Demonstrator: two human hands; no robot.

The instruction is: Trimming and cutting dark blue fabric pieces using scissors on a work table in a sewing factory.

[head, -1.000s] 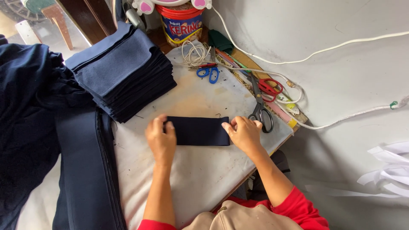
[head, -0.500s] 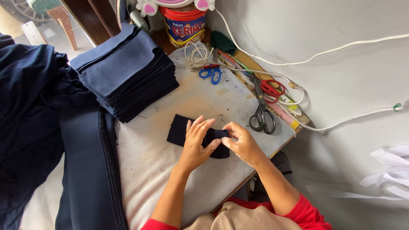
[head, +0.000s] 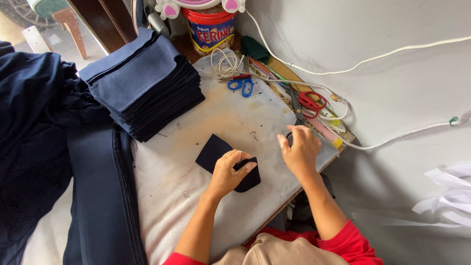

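Left hand (head: pixel 228 172) alone pins navy cloth (head: pixel 218 154) — right hand (head: pixel 300 149) lifted off.

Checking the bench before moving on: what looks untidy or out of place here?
Loose thread scraps lie on the stained table beyond the left hand. A white cord sits tangled beside the blue scissors.

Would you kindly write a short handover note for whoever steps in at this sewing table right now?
Left hand: pressing down on the folded dark fabric piece on the white table.
Right hand: empty, fingers spread, over the black-handled scissors at the table's right edge.
Stack of navy pieces sits at the far left corner; blue scissors and red scissors lie further back.
Done: one piece is folded. Left: the stack is untouched.
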